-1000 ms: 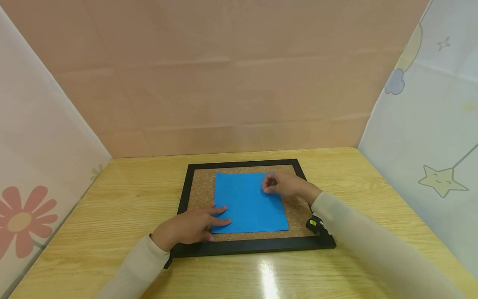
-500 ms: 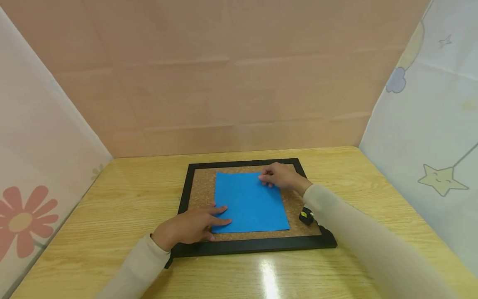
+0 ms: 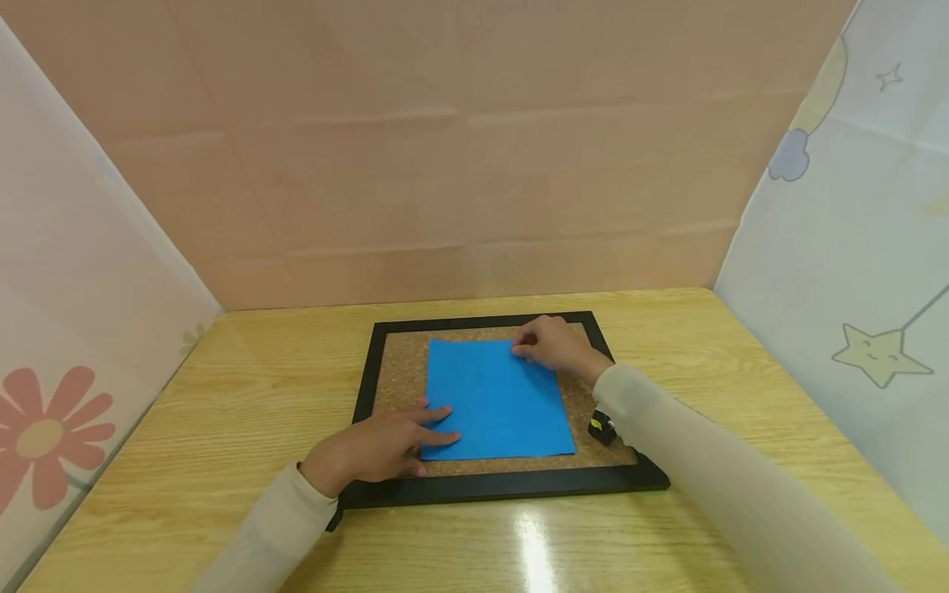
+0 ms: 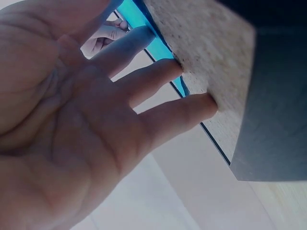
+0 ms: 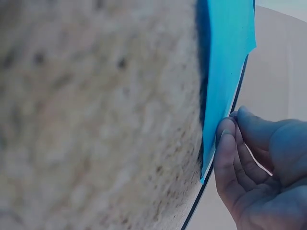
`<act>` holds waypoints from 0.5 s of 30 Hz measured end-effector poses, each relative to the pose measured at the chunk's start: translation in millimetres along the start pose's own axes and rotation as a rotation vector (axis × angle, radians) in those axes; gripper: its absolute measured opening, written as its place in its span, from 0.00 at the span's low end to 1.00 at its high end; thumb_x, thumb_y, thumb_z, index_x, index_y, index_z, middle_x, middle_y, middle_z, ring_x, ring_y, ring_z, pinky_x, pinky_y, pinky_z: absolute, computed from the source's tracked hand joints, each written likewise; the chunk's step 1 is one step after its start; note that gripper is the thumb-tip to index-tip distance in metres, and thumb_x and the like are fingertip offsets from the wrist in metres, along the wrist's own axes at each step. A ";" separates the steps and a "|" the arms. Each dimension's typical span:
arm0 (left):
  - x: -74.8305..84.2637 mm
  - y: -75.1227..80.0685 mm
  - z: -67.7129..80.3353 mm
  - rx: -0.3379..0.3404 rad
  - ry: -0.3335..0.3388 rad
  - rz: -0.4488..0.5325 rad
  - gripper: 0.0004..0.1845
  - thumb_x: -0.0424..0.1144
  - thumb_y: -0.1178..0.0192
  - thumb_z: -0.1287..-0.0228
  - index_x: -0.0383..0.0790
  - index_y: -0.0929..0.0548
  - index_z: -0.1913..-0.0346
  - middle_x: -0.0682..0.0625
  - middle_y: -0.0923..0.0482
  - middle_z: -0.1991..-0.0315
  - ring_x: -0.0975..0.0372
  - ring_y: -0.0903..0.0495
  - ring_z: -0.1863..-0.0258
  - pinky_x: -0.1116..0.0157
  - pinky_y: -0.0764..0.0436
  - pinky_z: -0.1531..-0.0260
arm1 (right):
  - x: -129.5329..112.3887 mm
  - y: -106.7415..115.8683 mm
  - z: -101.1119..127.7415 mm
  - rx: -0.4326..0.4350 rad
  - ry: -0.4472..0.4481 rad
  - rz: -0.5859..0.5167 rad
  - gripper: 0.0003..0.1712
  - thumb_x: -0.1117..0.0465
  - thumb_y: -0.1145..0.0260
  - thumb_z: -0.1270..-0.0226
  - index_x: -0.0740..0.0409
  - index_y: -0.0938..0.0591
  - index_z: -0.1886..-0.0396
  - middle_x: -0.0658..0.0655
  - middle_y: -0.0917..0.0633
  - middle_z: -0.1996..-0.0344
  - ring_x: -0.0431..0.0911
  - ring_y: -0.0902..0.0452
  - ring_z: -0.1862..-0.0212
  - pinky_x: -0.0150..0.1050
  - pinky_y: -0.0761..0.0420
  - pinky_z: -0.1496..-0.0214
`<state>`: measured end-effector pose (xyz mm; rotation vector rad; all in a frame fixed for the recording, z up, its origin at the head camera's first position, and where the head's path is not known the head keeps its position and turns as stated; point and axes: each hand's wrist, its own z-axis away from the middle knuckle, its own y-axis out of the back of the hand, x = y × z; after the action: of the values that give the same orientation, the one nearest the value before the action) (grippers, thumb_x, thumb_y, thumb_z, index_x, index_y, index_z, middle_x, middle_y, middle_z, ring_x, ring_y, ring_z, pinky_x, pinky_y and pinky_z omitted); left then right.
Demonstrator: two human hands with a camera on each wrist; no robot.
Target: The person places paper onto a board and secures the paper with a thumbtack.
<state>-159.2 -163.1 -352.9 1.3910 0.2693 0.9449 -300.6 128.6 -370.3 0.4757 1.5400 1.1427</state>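
A blue paper sheet (image 3: 497, 399) lies on a cork board (image 3: 396, 371) with a black frame (image 3: 482, 487). My left hand (image 3: 426, 428) rests flat on the sheet's near left corner, fingers straight; in the left wrist view its fingers (image 4: 158, 76) press on the cork (image 4: 211, 43) beside the blue paper (image 4: 139, 19). My right hand (image 3: 528, 347) is at the sheet's far right corner with fingers curled. In the right wrist view its fingertips (image 5: 225, 132) pinch the edge of the blue paper (image 5: 225, 57) near that corner. Whether they also hold something small is hidden.
The board lies in the middle of a wooden table (image 3: 222, 395). A pink wall stands behind it, and patterned cloth screens (image 3: 838, 247) close in both sides. A small black and yellow device (image 3: 600, 428) sits under my right sleeve.
My right hand slid from the sheet's upper right area out to its far right corner. My left hand stayed in place on the near left corner.
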 end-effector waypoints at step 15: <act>-0.8 0.1 0.1 -0.003 0.011 0.007 0.32 0.39 0.33 0.36 0.49 0.27 0.29 0.43 0.41 0.23 0.38 0.45 0.24 0.39 0.35 0.31 | -4.9 -1.4 -3.1 0.024 -0.004 0.115 0.13 0.52 0.38 0.25 0.53 0.12 0.62 0.51 0.14 0.73 0.43 0.24 0.73 0.36 0.27 0.71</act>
<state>-159.7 -163.7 -353.0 1.3853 0.2713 0.9588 -301.4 122.9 -369.2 0.5883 1.5405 1.2114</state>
